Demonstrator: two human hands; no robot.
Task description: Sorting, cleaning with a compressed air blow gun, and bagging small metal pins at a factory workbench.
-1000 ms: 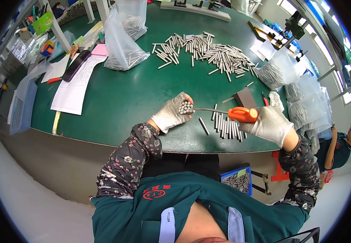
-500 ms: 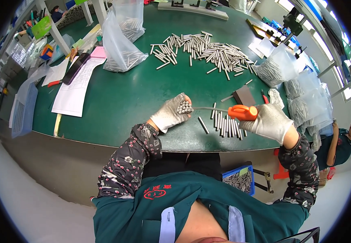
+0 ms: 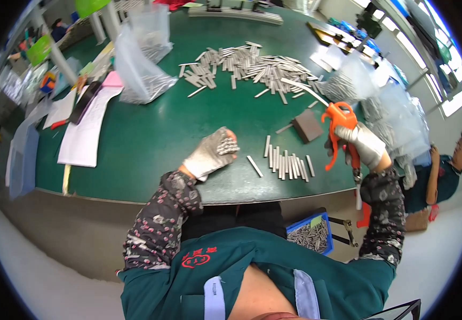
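My left hand (image 3: 207, 153), in a pale work glove, is closed round a bundle of metal pins (image 3: 227, 145) whose ends face right. In my gloved right hand (image 3: 366, 144) is an orange air blow gun (image 3: 339, 120), raised near the table's right side with its thin nozzle pointing up and left. Between the hands, a row of loose metal pins (image 3: 288, 165) lies on the green table (image 3: 156, 141). Just beyond that row is a brown block (image 3: 307, 126). A large heap of the same pins (image 3: 260, 66) spreads over the far middle.
Clear bags of pins stand at the far left (image 3: 140, 80) and along the right (image 3: 345, 80). Paper sheets (image 3: 84, 138) and a dark case (image 3: 86, 101) lie at left. Below the table edge sits a blue bin of pins (image 3: 311, 234). Another person (image 3: 433, 176) is at far right.
The blow gun has swung away from the bundle to the right, its nozzle now turned upward. My left hand still grips the pins. The whole view has shifted a little.
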